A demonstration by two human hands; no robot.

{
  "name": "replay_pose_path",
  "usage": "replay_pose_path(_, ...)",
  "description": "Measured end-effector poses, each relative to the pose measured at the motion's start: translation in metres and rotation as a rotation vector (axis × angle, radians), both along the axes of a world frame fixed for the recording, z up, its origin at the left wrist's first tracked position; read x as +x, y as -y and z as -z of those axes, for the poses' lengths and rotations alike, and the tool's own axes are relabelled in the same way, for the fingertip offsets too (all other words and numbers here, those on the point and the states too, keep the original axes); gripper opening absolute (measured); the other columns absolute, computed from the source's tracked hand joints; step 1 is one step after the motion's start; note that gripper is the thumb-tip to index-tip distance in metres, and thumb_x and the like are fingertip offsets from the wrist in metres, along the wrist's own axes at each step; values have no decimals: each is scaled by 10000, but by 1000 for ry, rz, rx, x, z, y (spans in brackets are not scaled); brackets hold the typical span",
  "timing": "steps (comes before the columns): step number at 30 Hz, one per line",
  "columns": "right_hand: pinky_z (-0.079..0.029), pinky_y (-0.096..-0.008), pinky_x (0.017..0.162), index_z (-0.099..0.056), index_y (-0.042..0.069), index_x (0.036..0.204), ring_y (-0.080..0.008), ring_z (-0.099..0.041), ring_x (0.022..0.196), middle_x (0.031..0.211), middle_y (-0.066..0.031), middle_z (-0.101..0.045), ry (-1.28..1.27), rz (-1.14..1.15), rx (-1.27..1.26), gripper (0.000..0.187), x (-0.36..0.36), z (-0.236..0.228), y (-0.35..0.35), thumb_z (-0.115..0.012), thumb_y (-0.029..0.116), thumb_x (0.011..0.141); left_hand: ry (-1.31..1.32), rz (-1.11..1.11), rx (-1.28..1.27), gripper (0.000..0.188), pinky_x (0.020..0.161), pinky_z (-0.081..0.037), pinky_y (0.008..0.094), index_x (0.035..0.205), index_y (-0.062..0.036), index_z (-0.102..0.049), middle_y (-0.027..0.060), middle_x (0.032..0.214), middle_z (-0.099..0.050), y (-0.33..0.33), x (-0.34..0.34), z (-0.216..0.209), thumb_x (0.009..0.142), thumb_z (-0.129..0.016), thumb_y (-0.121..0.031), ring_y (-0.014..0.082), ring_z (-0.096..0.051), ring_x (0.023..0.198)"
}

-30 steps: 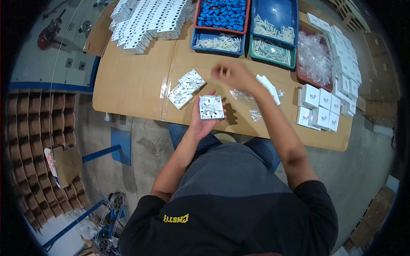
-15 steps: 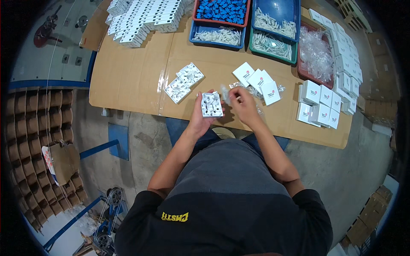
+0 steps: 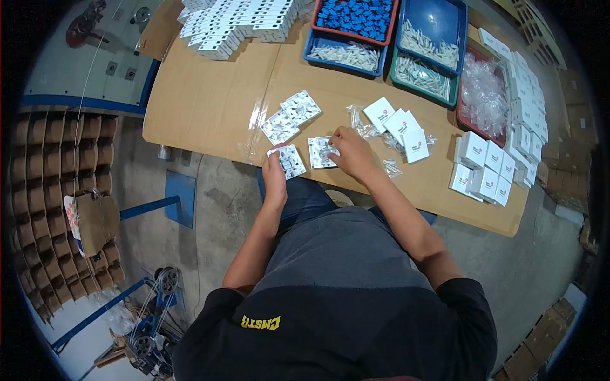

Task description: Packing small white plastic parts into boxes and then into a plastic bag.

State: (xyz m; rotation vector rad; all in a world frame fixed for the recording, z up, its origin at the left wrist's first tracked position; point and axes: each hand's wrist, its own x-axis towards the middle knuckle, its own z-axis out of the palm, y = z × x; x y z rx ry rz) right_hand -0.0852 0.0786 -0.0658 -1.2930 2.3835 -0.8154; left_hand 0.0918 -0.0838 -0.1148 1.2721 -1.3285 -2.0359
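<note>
At the table's front edge, my left hand is closed around a white square plastic unit, whose open side with small fittings faces up. A similar unit lies just to its right on the cardboard. Over that one, the fingers of my right hand are pinched on a small clear plastic bag, partly hidden by them. Two more such units overlap behind my left hand. Right of my right hand, several white square covers lie fanned over crumpled clear bags.
Cardboard covers the table. At the back stand a tray of blue parts, trays of white plugs and a red tray of clear bags. White boxes are stacked back left, more white units at right.
My left hand has moved left and now holds a unit there. My right hand has brought the clear bag over a unit lying on the table. The view has shifted slightly.
</note>
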Motion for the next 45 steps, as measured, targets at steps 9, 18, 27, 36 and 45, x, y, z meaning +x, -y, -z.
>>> replay_pose_path(9, -527, -401, 760, -691, 58, 985, -299, -635, 892, 959, -109, -625, -16, -9, -48, 171, -5, 10, -17, -695, 126, 828, 187, 96, -562, 714, 1021, -428, 369, 1449, 41, -298, 260, 1322, -523, -32, -20, -18, 889, -703, -136, 298, -548, 1203)
replay_pose_path(18, -483, -429, 831, -701, 44, 1061, -318, -626, 915, 960, -131, -665, -386, 395, -116, 221, -37, -9, -33, -646, 147, 873, 482, 379, -959, 876, 1092, -301, 490, 1488, 6, -311, 270, 1365, -365, -51, -25, -24, 793, -779, -253, 420, -361, 1277)
replay_pose_path(27, -474, -409, 874, -729, 106, 996, -269, -610, 1030, 1023, -64, -654, -122, 27, -340, 179, -44, 27, 84, -655, 104, 833, 299, 282, -1211, 812, 1107, -289, 507, 1419, -15, -420, 248, 1414, -381, 7, -57, -48, 745, -802, -259, 424, -374, 1306)
replay_pose_path(36, -465, -429, 829, -678, 62, 927, -292, -611, 962, 943, -95, -645, -157, 75, -322, 88, -43, 36, 105, -633, 110, 869, 186, 513, -1267, 914, 1095, -295, 467, 1461, -28, -392, 120, 1299, -581, 69, -93, -11, 701, -852, -246, 298, -531, 1236)
replay_pose_path(45, -514, -324, 675, -610, -14, 987, -243, -665, 767, 931, -153, -651, 244, 245, -492, 72, -50, 26, 52, -609, 41, 940, 219, 615, -1289, 1101, 1127, -267, 491, 1475, -7, -359, 182, 1465, -437, 48, -108, -29, 619, -875, -469, 319, -415, 1362)
